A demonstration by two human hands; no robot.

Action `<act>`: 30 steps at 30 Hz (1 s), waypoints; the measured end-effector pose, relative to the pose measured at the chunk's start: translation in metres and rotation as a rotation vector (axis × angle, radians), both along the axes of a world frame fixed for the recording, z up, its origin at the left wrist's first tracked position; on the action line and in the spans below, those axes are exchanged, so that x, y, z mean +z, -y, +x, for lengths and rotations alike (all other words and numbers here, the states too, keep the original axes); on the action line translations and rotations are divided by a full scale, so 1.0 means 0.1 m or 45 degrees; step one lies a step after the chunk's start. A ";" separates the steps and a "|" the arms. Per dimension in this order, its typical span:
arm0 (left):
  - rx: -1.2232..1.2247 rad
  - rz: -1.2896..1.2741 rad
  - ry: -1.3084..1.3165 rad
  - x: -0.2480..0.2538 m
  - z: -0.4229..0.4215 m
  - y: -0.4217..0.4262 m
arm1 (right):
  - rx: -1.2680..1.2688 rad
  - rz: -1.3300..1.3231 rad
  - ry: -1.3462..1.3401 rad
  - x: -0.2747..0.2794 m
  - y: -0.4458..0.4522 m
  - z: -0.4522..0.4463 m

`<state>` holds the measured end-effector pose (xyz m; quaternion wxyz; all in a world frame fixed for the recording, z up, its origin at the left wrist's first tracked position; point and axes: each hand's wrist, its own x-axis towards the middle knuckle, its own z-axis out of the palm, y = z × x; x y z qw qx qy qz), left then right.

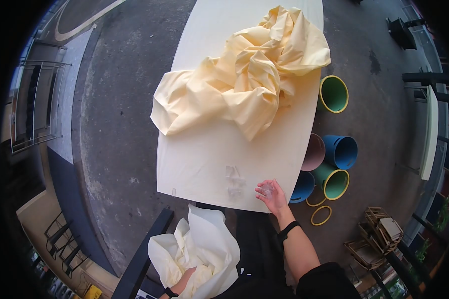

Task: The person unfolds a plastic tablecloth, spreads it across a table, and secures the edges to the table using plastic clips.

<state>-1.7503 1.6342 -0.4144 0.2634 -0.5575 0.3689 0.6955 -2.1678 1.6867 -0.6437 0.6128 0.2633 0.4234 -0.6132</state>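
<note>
My right hand [272, 195] is over the near right corner of the white table [194, 159], its fingers curled round a small clear piece of plastic [268, 190]. My left hand [188, 279] is mostly hidden in a bundle of white and cream cloth [209, 244] on my lap; its fingers do not show. Several small clear pieces [235, 180] lie on the table's near part, left of my right hand. Farther up the table rests a large crumpled cream cloth [249, 84].
Blue, green and pink cylindrical bins [343, 152] stand right of the table, with a yellow ring [321, 215] on the ground near them. Folded wooden chairs [379, 234] are stacked at the lower right. A dark bar [144, 254] runs beside my left side.
</note>
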 end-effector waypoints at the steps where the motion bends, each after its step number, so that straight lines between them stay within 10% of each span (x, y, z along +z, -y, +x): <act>1: -0.001 0.000 0.003 -0.01 -0.02 -0.02 | 0.048 0.012 -0.020 -0.05 -0.03 0.02; 14: 0.053 -0.053 0.003 0.08 0.08 0.08 | 0.051 -0.132 0.101 0.10 0.39 0.17; 22: 0.118 -0.087 0.085 0.00 0.57 0.48 | 1.116 0.670 -1.666 0.12 1.01 0.82; 30: 0.130 -0.172 0.105 0.01 0.87 1.02 | 1.076 0.897 -1.705 0.09 1.33 1.13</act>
